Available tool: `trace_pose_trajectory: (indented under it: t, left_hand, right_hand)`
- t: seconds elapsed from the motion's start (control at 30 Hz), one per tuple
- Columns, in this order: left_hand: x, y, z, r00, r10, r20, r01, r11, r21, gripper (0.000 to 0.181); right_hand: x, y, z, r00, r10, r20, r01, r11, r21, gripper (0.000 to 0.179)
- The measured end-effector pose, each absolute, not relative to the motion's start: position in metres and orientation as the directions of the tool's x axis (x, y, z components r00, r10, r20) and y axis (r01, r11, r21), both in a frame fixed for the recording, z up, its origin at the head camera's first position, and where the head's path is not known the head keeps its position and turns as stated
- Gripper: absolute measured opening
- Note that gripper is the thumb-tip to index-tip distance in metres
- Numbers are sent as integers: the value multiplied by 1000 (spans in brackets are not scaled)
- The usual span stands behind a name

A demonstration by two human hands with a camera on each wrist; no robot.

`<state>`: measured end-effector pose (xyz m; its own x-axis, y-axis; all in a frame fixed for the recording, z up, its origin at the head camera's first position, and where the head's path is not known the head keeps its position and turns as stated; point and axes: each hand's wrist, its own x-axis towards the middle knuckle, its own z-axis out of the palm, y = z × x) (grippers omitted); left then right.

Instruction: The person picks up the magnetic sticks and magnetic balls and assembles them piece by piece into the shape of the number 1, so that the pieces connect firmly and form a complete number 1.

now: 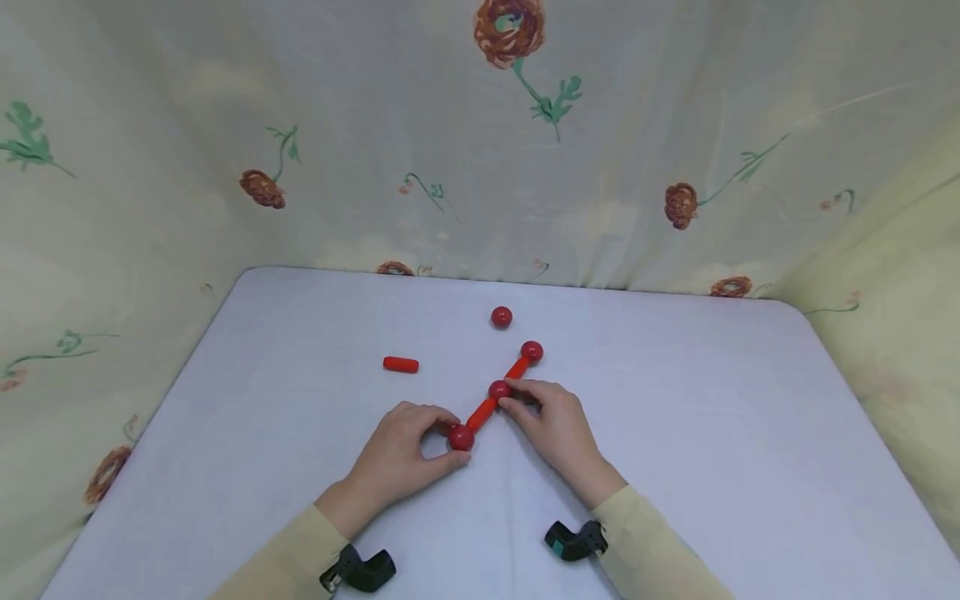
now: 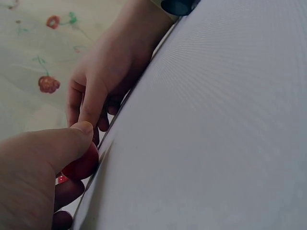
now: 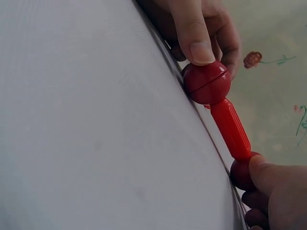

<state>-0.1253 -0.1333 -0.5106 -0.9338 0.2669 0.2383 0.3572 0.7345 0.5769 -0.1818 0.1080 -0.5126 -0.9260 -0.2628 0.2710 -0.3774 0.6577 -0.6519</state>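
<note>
Left hand point(image 1: 393, 458) and right hand point(image 1: 558, 425) both pinch (2 forearms point(image 1: 288, 554) angled inward).

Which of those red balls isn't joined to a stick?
The farthest-back ball, lying on its own beyond the row. The other three balls are linked in one line by two red sticks.

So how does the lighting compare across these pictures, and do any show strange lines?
Head view: brightest, with soft, faint shadows; left wrist view: dimmer, fine ripple lines fanning over the white table, the red ball in the left hand looking dark; right wrist view: also dim, but that ball's seam and ridges on the red rod show clearly.
</note>
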Motion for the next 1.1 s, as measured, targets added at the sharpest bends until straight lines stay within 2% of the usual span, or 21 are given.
trace_pose_trajectory:
  t: [0.3,0.8,0.93,1.1]
  left_hand:
    - [-127,-134,-511,-935,269,233,355,752,556,45]
    - [-126,-133,-511,-942,254,220,336,745,576,40]
    - [-127,-134,-509,-958,238,161,286,743,606,42]
    - [-133,-143,-503,-976,209,61,190,677,711,41]
  right_hand:
    - [-190,117,-508,-916,-292,275,-401,653,-642,33]
    - [-202,135,-513,-943,-244,226,-333,676,-657,39]
    - [-204,136,-514,-944,-242,223,-329,675,-660,40]
    - [-206,135,-516,-939,-239,247,-344,673,-655,39]
